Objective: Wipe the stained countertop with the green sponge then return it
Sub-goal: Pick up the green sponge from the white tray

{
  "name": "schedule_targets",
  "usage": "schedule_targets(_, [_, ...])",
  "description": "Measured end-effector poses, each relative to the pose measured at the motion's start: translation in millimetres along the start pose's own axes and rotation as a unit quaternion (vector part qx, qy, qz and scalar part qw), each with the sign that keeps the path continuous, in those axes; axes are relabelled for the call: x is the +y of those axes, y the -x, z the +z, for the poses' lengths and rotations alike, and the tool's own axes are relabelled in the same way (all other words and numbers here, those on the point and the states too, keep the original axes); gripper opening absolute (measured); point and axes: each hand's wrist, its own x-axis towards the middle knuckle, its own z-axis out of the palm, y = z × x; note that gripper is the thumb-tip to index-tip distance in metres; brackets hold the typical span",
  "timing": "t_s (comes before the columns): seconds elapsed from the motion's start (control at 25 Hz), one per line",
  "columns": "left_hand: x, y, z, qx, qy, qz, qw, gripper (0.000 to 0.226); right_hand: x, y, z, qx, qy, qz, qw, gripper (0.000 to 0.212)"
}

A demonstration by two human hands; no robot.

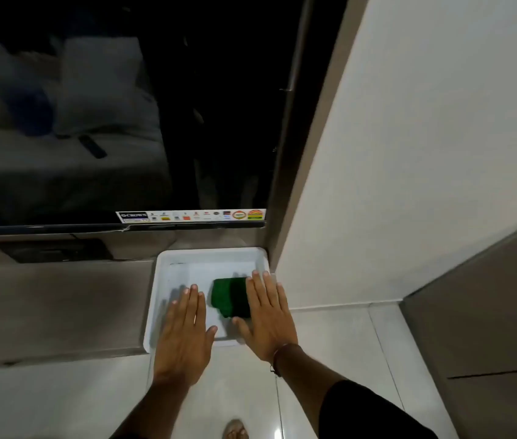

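The green sponge (228, 296) lies flat inside a shallow white tray (209, 255) at the right end of the grey countertop (57, 305). My left hand (184, 334) hovers over the tray's left half, palm down, fingers straight and slightly apart, holding nothing. Spread flat over the tray's right side, my right hand (266, 318) has its thumb by the sponge's near edge and its fingers covering the sponge's right edge. Whether the right hand touches the sponge is unclear.
A dark television screen (118, 122) with a sticker strip stands just behind the tray. A white wall (409, 153) rises directly right of the tray. A grey cabinet (488, 312) stands at the far right. Glossy floor tiles and a foot (235, 430) lie below.
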Motion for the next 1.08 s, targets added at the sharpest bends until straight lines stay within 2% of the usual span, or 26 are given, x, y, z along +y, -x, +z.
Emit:
schedule_targets(0.16, [-28.5,-27.9,13.2,0.044,-0.005,-0.024,0.999,0.089,-25.2,-47.5,32.8,-0.059,-0.004,-0.036,0.998,0.100])
schedule_targets(0.28, [-34.1,-34.7,23.1,0.054,0.009,-0.030,0.998,0.094,-23.7,-63.2,53.6,-0.089,0.007,-0.032,0.995,0.110])
schedule_targets(0.4, [-35.1,-36.2,24.4,0.052,0.034,-0.009,0.998,0.085,-10.0,-71.5,61.4,-0.119,0.034,-0.042,0.991,0.116])
schedule_targets(0.56, [-40.2,-37.1,33.4,0.060,0.047,0.000,0.997,0.073,-5.9,-73.3,66.5,-0.140,0.037,-0.054,0.988,0.100])
schedule_targets(0.76, [-40.0,-39.7,33.9,0.048,0.017,0.007,0.999,0.077,-4.7,-76.8,59.5,-0.144,0.011,-0.060,0.988,0.073])
schedule_targets(1.08, [-2.1,-39.7,-26.8,0.048,0.004,0.010,0.999,0.087,-10.4,-43.9,-14.3,-0.058,-0.101,-0.084,0.990,0.081])
